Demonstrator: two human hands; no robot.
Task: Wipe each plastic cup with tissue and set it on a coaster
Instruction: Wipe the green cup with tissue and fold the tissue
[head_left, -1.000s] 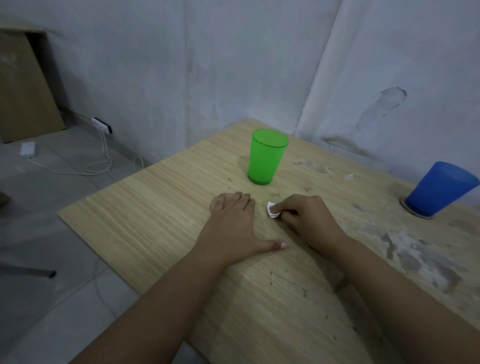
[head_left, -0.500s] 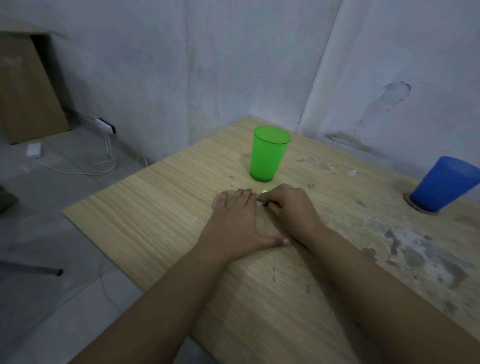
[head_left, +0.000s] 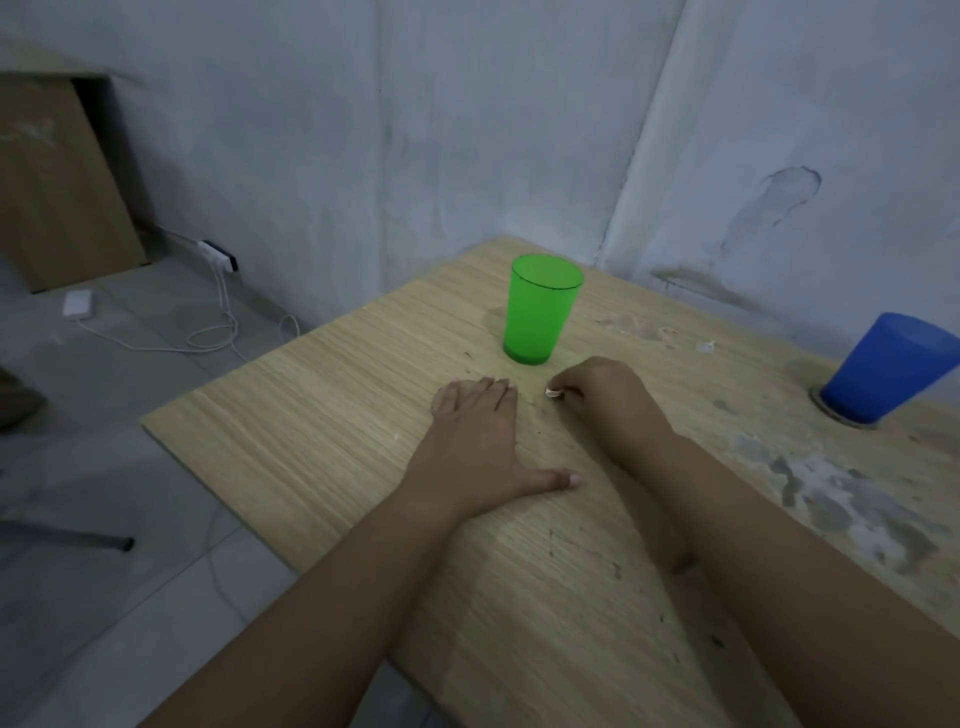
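Observation:
A green plastic cup (head_left: 540, 310) stands upright on the wooden table (head_left: 322, 415), near the far corner. At the right edge a blue plastic cup (head_left: 889, 368) sits on a round coaster (head_left: 831, 414). My left hand (head_left: 480, 439) lies flat on the table, palm down, fingers together and thumb spread. Just right of it, my right hand (head_left: 602, 397) is closed on a small white wad of tissue (head_left: 552, 393) pressed to the tabletop, a short way in front of the green cup.
Walls meet just behind the table's far corner. Grey stains (head_left: 852, 499) mark the table's right side, and a small white scrap (head_left: 705, 346) lies behind my right hand. On the floor at left lie a power strip (head_left: 218, 254), white cables and a white adapter (head_left: 78, 303).
My right hand slid left with the tissue until it met my left hand's fingertips, then moved back right a little. The left hand stayed flat. Both cups stayed put.

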